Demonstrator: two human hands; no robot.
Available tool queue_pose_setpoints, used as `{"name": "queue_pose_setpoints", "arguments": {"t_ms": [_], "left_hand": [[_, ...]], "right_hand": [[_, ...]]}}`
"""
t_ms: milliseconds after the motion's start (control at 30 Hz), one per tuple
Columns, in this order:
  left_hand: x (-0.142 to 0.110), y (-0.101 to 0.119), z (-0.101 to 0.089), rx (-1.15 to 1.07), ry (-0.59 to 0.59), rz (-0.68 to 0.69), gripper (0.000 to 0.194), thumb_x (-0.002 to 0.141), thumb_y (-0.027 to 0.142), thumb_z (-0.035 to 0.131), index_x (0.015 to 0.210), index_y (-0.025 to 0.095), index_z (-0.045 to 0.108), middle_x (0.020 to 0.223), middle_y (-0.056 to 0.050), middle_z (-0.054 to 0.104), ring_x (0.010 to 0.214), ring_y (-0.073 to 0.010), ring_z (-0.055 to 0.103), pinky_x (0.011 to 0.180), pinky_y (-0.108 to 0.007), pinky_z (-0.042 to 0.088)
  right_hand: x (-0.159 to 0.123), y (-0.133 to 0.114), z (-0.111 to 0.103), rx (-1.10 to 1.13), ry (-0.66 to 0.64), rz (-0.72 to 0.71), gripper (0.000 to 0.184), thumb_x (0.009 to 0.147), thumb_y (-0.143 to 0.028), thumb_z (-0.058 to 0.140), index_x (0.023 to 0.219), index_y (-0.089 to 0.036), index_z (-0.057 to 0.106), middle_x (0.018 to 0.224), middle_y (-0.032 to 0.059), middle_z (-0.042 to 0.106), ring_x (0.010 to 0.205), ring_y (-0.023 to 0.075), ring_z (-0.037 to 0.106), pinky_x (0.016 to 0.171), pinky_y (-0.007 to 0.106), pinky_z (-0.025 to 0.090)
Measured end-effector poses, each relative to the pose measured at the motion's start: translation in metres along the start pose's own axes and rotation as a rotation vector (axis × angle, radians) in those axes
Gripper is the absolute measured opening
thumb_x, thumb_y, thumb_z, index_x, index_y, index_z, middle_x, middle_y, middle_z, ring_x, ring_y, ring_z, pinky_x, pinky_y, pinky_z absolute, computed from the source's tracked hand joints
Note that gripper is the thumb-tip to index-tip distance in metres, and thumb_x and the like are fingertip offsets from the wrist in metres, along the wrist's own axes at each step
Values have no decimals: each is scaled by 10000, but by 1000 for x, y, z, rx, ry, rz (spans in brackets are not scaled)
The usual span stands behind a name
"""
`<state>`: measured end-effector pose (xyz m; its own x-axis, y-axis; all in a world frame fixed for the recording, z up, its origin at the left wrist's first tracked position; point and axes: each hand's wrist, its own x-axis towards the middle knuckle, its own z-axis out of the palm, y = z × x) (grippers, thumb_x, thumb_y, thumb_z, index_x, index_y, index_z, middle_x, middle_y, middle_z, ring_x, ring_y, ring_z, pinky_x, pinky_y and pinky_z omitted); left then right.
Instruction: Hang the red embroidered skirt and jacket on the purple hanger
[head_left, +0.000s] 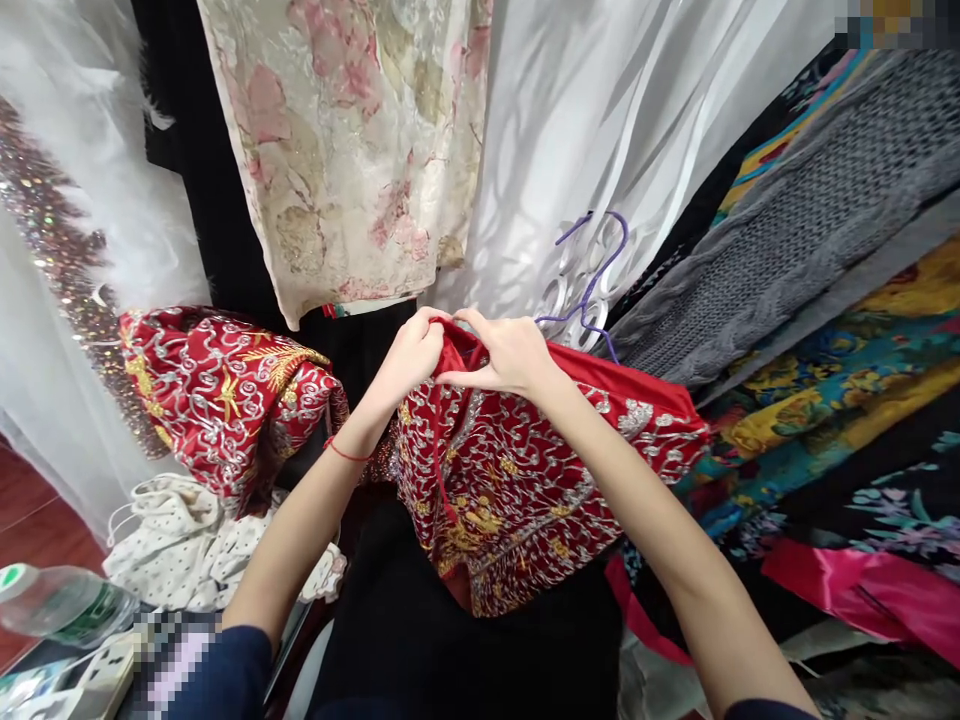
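Observation:
A red garment (pixel 510 480) embroidered in silver and gold hangs in front of me over black cloth. My left hand (pixel 409 358) and my right hand (pixel 506 352) are both closed on its red top edge, fingers pinching the fabric close together. A thin red cord runs down from that edge across the embroidery. A red string circles my left wrist. A purple hanger hook (pixel 592 280) shows just behind my right hand.
A second red embroidered piece (pixel 217 390) lies at the left above a white dotted cloth (pixel 187 545). A floral beige garment (pixel 352 150), white drapes and patterned clothes (pixel 825 330) hang around. A water bottle (pixel 60 600) and power strip (pixel 90 680) sit at lower left.

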<state>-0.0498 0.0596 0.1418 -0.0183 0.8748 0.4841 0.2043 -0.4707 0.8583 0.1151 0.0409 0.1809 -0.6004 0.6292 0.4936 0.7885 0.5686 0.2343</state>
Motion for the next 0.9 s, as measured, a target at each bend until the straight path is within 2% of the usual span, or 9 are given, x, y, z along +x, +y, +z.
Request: {"name": "queue_pose_setpoints", "arguments": {"t_ms": [100, 233, 400, 500, 600, 667, 733, 833, 900], "left_hand": [[3, 0, 2, 36, 14, -8, 224, 890, 144, 421, 993, 176, 617, 908, -37, 675, 832, -157, 633, 834, -302, 484], [0, 10, 7, 154, 63, 42, 209, 900, 144, 457, 1063, 171, 584, 745, -1, 619, 710, -152, 615, 749, -287, 476], [-12, 22, 10, 242, 133, 78, 218, 898, 174, 530, 1111, 183, 577, 581, 44, 557, 564, -152, 582, 638, -272, 454], [-30, 18, 7, 133, 282, 165, 261, 922, 250, 551, 1178, 202, 531, 650, 35, 639, 633, -144, 641, 685, -260, 495], [-55, -8, 5, 4, 344, 180, 191, 951, 299, 509, 1118, 210, 538, 784, 1, 703, 741, -129, 683, 772, -263, 528], [-71, -39, 11, 7, 218, 72, 124, 921, 307, 539, 967, 202, 587, 829, -22, 709, 768, -133, 685, 774, -266, 533], [-83, -73, 24, -7, 74, -76, 111, 845, 302, 615, 852, 191, 610, 828, -36, 709, 746, -146, 680, 704, -260, 532], [-94, -117, 49, -58, 57, -255, 179, 756, 312, 701, 831, 185, 601, 773, -29, 698, 658, -139, 645, 639, -253, 513], [-97, -135, 63, -80, 61, -323, 241, 717, 335, 747, 818, 182, 590, 713, -15, 675, 591, -127, 606, 602, -246, 482]], "right_hand": [[1, -4, -4, -75, -121, 38, 693, 858, -603, 575, 1348, -116, 515, 995, 140, 755, 832, 266, 670, 617, 305, 251], [5, -9, -3, -174, -247, 24, 445, 945, -427, 514, 1267, -124, 555, 1155, 168, 689, 875, 259, 667, 611, 310, 246], [9, -5, 7, -232, -230, -8, 447, 1000, -444, 396, 1229, -94, 554, 1267, 195, 601, 799, 238, 664, 568, 324, 218], [9, 2, 13, -246, -216, -4, 376, 1007, -322, 336, 1202, -96, 565, 1268, 190, 598, 788, 225, 660, 560, 334, 210], [9, 6, 15, -246, -214, -7, 345, 991, -231, 321, 1193, -105, 571, 1283, 189, 598, 810, 220, 659, 568, 335, 221], [9, 6, 13, -237, -208, -12, 340, 991, -229, 332, 1199, -103, 569, 1323, 203, 581, 835, 220, 663, 578, 331, 236], [10, 4, 11, -232, -211, 14, 331, 991, -226, 347, 1200, -100, 570, 1320, 213, 588, 855, 226, 672, 588, 326, 247], [12, 2, 10, -226, -252, 65, 320, 996, -259, 384, 1197, -99, 574, 1173, 203, 672, 893, 257, 684, 608, 322, 266], [13, 2, 10, -214, -277, 77, 348, 1008, -325, 395, 1189, -96, 584, 1069, 203, 709, 910, 280, 687, 626, 324, 285]]}}
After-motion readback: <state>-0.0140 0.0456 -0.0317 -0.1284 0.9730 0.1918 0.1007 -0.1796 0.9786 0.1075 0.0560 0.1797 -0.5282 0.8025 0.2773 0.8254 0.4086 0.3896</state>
